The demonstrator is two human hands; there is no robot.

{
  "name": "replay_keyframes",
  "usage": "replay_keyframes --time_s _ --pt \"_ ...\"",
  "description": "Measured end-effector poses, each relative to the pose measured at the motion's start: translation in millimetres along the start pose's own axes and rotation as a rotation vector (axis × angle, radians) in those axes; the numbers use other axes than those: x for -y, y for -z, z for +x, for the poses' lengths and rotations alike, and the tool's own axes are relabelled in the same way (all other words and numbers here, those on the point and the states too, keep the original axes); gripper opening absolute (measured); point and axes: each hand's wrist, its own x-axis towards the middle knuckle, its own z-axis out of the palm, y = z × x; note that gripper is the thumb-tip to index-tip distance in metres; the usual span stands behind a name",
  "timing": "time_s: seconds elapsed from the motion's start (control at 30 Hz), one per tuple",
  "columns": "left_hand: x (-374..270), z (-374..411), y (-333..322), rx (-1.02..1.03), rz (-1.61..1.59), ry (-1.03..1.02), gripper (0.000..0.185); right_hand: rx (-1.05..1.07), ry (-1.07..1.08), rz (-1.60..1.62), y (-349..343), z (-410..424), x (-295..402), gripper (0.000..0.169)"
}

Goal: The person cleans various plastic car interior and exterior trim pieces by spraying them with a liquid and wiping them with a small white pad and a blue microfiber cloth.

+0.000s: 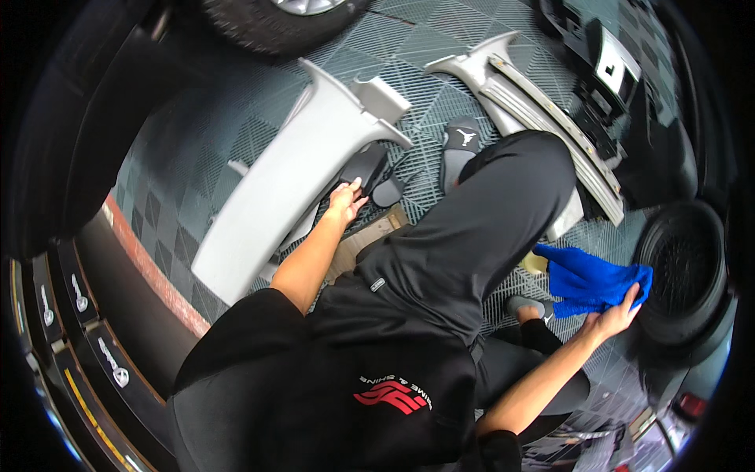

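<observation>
My right hand (616, 315) grips a bright blue microfibre cloth (590, 277), which hangs in folds beside my bent leg. My left hand (348, 200) has its thumb and fingers at the near end of a black plastic part (367, 165). That part lies along the edge of a long light-grey car trim panel (265, 200), partly hidden by it. Close to my left fingers is a rounded dark-grey piece (388, 192). Beneath my left forearm, a wooden board (374, 236) shows. A pale yellow object (534, 262) sits by the cloth, mostly covered.
Another grey trim piece (472, 68) with metal-like strips (554, 130) lies ahead on the grid-tile floor (407, 88). Black car parts (607, 76) are at far right, above a round black tub (681, 271). A car wheel (283, 26) stands at the top; dark boxes (112, 354) are left.
</observation>
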Motion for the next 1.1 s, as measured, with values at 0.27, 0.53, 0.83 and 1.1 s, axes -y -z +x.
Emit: replay_keyframes --time_s 0.27,0.53,0.83,1.1 --pt "-6 20 11 -0.225 0.195 -0.001 0.047 -0.086 -0.049 0.149 -9 -20 16 0.028" --pt "-102 -106 -140 0.147 0.327 -0.716 0.013 -0.266 -0.027 0.641 65 -85 102 0.045" --pt "-113 -290 -367 1.107 0.388 -1.085 0.013 -0.867 0.190 -0.080 211 -263 228 0.058" --pt "13 -318 -435 1.597 1.257 -0.920 0.020 -0.719 -0.258 -0.769 262 -252 137 0.054"
